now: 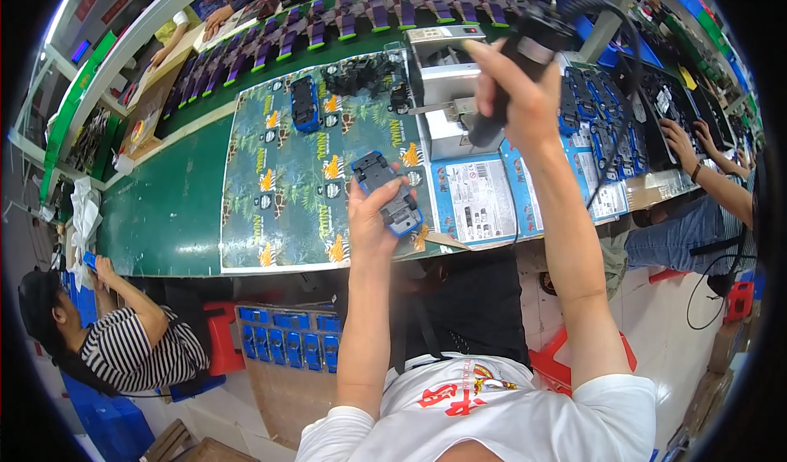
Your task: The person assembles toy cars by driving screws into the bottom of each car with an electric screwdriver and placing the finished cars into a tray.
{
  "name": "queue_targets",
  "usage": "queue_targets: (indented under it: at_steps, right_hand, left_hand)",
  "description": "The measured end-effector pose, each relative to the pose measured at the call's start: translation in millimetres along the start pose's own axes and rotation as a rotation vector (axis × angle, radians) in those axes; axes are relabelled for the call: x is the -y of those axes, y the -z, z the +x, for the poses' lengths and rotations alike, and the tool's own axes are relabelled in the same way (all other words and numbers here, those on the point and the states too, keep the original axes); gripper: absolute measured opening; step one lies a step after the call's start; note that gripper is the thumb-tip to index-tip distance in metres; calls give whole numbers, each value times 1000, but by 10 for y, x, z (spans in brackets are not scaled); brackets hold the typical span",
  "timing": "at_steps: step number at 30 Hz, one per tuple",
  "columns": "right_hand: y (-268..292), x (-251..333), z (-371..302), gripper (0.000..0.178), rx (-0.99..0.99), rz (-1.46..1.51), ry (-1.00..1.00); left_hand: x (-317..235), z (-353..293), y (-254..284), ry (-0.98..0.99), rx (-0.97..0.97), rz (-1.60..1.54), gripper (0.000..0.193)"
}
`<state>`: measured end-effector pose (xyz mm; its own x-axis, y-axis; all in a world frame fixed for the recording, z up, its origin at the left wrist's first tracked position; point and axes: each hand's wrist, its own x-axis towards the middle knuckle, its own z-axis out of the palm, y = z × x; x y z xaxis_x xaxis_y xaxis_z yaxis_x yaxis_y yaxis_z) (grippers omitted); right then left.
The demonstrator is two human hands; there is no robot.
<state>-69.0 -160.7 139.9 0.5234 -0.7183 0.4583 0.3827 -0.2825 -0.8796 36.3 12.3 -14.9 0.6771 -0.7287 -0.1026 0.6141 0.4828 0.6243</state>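
My left hand [370,224] grips a blue toy car [371,169] turned underside up, with its black base facing me, above the patterned sheet on the bench. My right hand [531,105] is wrapped around a black electric screwdriver [529,50], raised and slanting down to the left. Its lower end is in front of a silver screw feeder box [449,81]; whether the two touch, I cannot tell. Another blue toy car [305,104] lies base up at the far left of the sheet. Beside it is a heap of small black parts [361,78].
Several blue toy cars [607,126] lie to the right on printed card sheets [479,204]. Purple and green parts [311,26] line the green belt behind. A co-worker's hands [684,144] work at right; a person in stripes [143,339] sits left. Below stands a tray of blue cars [291,343].
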Motion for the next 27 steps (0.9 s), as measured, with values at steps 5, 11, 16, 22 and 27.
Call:
queue_targets:
  at_steps: [5,11,16,22,27]
  right_hand:
    - [60,149,-623,18,117,468,-53]
    - [-165,43,-861,15,216,490,-10]
    - [-237,2,-875,14,269,399,-59]
    - [-299,-87,-895,21,366,375,-60]
    - [-323,-134,-858,28,438,367,-55]
  left_hand:
    - [40,10,-80,-3,34,25,46]
    - [32,-8,-79,-10,9,64,46]
    - [49,-4,-108,-9,-5,83,45]
    - [38,19,-106,53,-21,-5,45]
    - [26,11,-157,58,-25,36,49]
